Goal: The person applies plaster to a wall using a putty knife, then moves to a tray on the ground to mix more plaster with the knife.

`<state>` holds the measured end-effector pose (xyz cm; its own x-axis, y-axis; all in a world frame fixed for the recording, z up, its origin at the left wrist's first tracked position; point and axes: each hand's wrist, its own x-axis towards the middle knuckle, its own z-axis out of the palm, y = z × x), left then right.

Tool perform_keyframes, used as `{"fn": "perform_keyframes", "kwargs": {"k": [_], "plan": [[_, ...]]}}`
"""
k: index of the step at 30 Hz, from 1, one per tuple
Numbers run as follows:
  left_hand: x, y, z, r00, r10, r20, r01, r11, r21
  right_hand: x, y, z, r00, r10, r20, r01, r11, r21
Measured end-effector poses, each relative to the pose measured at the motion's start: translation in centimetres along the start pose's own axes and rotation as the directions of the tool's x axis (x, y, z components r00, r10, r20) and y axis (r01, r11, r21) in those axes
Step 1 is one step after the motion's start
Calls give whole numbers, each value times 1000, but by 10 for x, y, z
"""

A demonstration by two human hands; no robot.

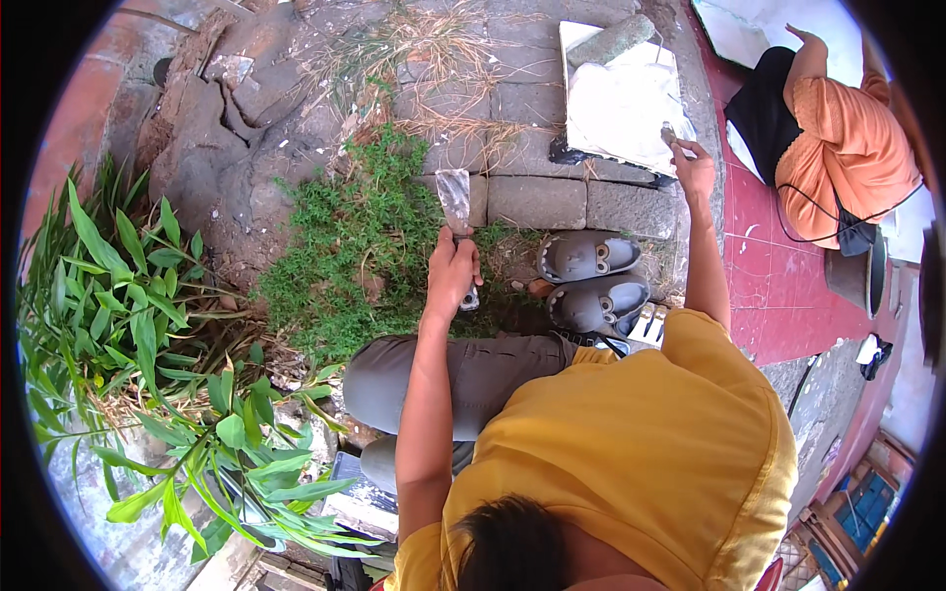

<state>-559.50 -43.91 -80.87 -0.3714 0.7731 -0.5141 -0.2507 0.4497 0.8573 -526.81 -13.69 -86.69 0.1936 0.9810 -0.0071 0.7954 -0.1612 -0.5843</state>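
A: What's the largest thing around the hands?
B: Stone paving (537, 202), laid in blocks beyond the body, with dry grass (434, 49) lying over part of it
A: And what edges it?
B: Broad-leaved plants (138, 286) crowd the left rim of the view. Over on the right a red tiled floor (759, 271) runs along the paving, and a person in an orange top (833, 148) is there, well apart from both hands. Low green weeds (345, 236) spread just left of the left hand (453, 271)
A: Where's the open room?
B: A bare stretch of paving lies between that hand and the white-topped slab (631, 113); nearer the body it's tighter, since a pair of grey clogs (591, 281) sits there
A: How is the left grip?
B: Closed round a scraper (455, 209), whose blade sticks out past the fist, pointing away from the body
A: And the right hand (696, 169)?
B: By the slab's near right corner, thumb and fingers pinched on a small greyish piece (669, 132). It shows at the fingertips, against the white; whether it touches the slab, I can't tell
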Motion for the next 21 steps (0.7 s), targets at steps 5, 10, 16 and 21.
{"fn": "perform_keyframes", "kwargs": {"k": [5, 10, 16, 21], "plan": [[2, 0, -1, 999, -39, 38, 43, 993, -113, -6, 12, -7, 998, -58, -34, 64, 975, 211], [1, 4, 3, 995, -52, 87, 66, 984, -163, -11, -1, -23, 998, -43, -36, 48, 982, 184], [-3, 7, 7, 994, -39, 102, 53, 989, -138, -10, -30, -17, 941, -295, -164, 204, 884, -420], [-4, 4, 2, 995, -31, 98, 45, 987, -153, -5, -31, -4, 946, -295, -133, 217, 883, -417]]}}
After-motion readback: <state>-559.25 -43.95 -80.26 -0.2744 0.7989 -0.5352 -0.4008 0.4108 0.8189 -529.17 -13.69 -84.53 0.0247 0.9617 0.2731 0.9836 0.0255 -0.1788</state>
